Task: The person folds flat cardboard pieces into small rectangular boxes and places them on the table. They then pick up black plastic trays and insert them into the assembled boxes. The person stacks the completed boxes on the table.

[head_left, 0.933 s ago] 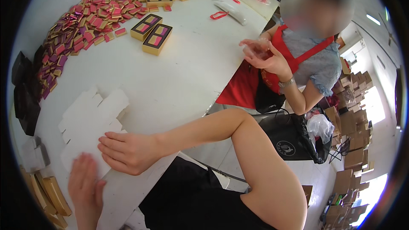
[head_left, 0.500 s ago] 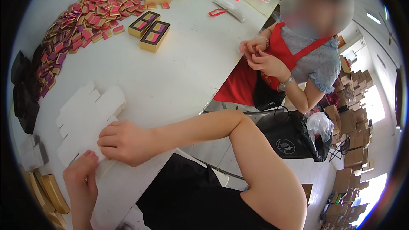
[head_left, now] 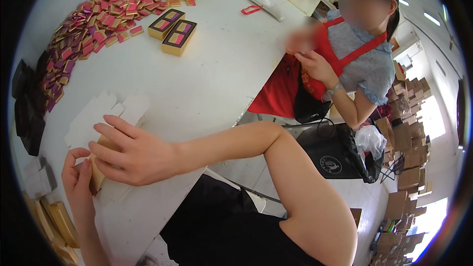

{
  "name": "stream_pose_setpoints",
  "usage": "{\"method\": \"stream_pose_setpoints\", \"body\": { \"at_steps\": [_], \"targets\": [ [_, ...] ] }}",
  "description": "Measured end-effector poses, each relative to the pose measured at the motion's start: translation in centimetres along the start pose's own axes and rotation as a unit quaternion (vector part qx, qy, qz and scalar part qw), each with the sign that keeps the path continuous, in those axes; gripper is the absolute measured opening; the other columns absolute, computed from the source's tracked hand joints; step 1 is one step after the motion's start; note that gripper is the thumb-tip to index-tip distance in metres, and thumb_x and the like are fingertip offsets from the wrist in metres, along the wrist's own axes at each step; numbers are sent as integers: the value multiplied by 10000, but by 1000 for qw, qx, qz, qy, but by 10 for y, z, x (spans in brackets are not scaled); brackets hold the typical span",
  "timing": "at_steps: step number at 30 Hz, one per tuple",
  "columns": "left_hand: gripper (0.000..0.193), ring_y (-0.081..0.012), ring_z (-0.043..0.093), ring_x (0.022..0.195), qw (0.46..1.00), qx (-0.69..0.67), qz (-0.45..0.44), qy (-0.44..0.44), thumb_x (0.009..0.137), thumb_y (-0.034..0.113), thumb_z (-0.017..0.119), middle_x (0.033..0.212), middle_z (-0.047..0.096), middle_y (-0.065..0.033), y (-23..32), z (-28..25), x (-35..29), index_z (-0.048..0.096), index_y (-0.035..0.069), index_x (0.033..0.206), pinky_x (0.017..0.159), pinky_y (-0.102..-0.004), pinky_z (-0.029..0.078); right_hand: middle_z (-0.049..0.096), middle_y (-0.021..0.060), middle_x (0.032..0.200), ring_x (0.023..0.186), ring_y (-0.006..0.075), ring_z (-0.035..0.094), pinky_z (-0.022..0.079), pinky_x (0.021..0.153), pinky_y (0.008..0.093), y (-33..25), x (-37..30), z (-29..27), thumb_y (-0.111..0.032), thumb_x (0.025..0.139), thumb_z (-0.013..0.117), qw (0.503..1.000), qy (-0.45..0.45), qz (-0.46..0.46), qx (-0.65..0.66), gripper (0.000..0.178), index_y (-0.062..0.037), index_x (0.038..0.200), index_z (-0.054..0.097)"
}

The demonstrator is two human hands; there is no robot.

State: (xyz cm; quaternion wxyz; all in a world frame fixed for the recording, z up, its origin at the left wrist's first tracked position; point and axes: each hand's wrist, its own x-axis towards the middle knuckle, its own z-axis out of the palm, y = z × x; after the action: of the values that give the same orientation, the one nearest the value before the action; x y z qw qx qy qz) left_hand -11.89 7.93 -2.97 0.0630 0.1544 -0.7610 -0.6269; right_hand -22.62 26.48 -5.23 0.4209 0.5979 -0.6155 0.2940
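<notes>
One gold card (head_left: pixel 96 176): toward counter's (head_left: pixel 207 83) near edge
Left grip (head_left: pixel 78 180): beside it, cannot tell if closed
Right grip (head_left: pixel 132 153): spread over it

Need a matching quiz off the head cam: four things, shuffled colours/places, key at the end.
Things:
1. pile of small wrapped pieces
2. co-worker's apron
3. card sheet
4. gold-brown piece

Colours/places:
A. between the person's left hand and right hand
B. white, lying on the table
C. heaped along the wall side
D. plain red

Pairs: 1-C, 2-D, 3-B, 4-A
</notes>
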Motion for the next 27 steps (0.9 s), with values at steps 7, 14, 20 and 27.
{"method": "stream_pose_setpoints", "body": {
  "at_steps": [7, 14, 20, 27],
  "targets": [
    [289, -239, 585, 909, 868, 358, 342, 20, 820, -10, 692, 1028, 588, -116, 16, 11, -15, 612, 2, 1097, 700, -316, 451, 572, 130, 814, 779, 265, 544, 490, 722, 392, 7, -18, 6, -111, 670, 681, 996, -78, -39, 23, 170, 25, 753, 622],
    [194, -302, 574, 799, 846, 399, 353, -12, 797, -88, 660, 931, 583, -135, -9, 23, -26, 595, -35, 972, 653, -374, 475, 482, 55, 703, 675, 202, 460, 387, 580, 337, -4, -20, -4, -121, 667, 691, 985, -159, 32, 61, 165, -23, 669, 558],
    [76, -364, 556, 769, 883, 381, 272, -34, 942, -37, 486, 860, 557, -180, -4, 23, -7, 560, -24, 949, 671, -405, 440, 591, 108, 698, 674, 286, 584, 453, 574, 405, 23, 11, 6, -132, 700, 687, 887, -406, 129, 177, 111, -40, 679, 630],
    [57, -342, 551, 771, 895, 399, 188, -65, 856, -20, 630, 844, 572, -151, 5, 17, 5, 577, -5, 872, 688, -390, 443, 642, 140, 646, 717, 344, 663, 490, 578, 448, 56, 28, 26, -109, 728, 671, 822, -433, 185, 321, 65, -45, 721, 664]
  ]
}}
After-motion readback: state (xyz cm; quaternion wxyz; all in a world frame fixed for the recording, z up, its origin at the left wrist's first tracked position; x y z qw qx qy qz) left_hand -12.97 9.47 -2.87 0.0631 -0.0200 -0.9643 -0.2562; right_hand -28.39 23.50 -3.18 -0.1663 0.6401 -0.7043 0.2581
